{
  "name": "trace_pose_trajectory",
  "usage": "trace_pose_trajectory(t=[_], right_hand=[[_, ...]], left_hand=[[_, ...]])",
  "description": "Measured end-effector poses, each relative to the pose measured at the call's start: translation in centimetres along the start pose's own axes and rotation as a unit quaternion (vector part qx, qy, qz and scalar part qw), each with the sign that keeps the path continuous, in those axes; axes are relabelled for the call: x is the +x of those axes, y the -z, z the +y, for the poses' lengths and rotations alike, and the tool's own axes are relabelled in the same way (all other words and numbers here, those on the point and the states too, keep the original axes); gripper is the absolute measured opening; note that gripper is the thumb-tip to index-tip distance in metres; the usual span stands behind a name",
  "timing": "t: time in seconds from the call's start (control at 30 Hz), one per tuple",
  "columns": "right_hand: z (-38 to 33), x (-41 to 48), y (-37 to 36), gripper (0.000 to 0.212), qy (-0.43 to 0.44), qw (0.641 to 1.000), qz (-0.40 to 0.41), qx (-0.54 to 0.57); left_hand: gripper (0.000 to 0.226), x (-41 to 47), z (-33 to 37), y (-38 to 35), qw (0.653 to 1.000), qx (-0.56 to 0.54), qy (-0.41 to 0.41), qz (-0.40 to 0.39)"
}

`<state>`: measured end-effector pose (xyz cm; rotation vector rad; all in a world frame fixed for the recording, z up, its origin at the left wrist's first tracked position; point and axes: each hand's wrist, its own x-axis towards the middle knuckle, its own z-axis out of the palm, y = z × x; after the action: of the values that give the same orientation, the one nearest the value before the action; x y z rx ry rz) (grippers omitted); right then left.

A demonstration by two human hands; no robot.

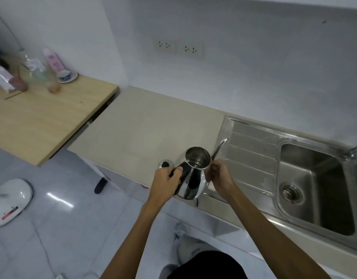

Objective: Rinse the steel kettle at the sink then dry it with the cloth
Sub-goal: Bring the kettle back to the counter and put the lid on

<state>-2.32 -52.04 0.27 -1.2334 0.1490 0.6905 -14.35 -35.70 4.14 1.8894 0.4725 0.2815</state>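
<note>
The steel kettle [194,174] hangs above the beige counter's [145,133] front edge, tilted, its open mouth facing me. My left hand [166,181] grips its black handle. My right hand [218,175] is closed around a thin steel stem [219,148] at the kettle's right side; it looks like the spout. The round lid [165,164] with a black knob lies on the counter just left of the kettle. The steel sink [282,216] with its ribbed drainboard [252,150] lies to the right, and the tap [354,151] is at the right edge. No cloth is visible.
A wooden table [45,121] at the left carries bottles [53,61], a bag and a cup on a saucer [67,75]. Two wall sockets [178,48] sit above the counter. A white appliance [9,200] stands on the tiled floor, and my shoes [185,246] are below.
</note>
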Motion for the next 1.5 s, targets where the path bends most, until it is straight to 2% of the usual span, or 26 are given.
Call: trace_pose_trajectory(t=[0.1, 0.27, 0.43, 0.7, 0.8, 1.07, 1.3, 1.5], right_hand=[[1.2, 1.7, -3.2, 0.051, -0.030, 0.999, 0.012, 0.024], [3.1, 5.2, -7.4, 0.027, -0.051, 0.998, 0.020, 0.033], [3.5, 7.8, -11.4, 0.024, -0.051, 0.998, 0.011, 0.025], [3.7, 11.6, -16.1, 0.020, -0.051, 0.995, 0.055, 0.063], [3.7, 12.9, -17.4, 0.020, -0.045, 0.994, 0.072, 0.069], [4.1, 16.7, -18.7, 0.008, -0.050, 0.977, 0.190, 0.087], [3.8, 18.8, -18.8, 0.013, -0.047, 0.975, 0.211, 0.058], [3.7, 19.8, -18.8, 0.008, -0.053, 0.971, 0.221, 0.071]], left_hand=[[0.057, 1.6, -1.7, 3.4, 1.000, 0.017, -0.009, -0.009], [0.047, 4.6, -4.4, 8.7, 0.999, 0.031, 0.002, -0.030], [0.050, 8.2, -6.4, 13.1, 0.997, 0.025, 0.006, -0.074], [0.047, 15.2, -9.0, 17.5, 0.991, 0.019, 0.007, -0.130], [0.044, 17.8, -9.9, 18.3, 0.988, 0.009, 0.005, -0.156], [0.042, 22.6, -12.9, 18.4, 0.967, -0.030, 0.035, -0.251], [0.038, 25.0, -14.5, 17.3, 0.958, -0.023, 0.053, -0.281], [0.039, 26.4, -15.0, 17.2, 0.955, -0.028, 0.060, -0.288]])
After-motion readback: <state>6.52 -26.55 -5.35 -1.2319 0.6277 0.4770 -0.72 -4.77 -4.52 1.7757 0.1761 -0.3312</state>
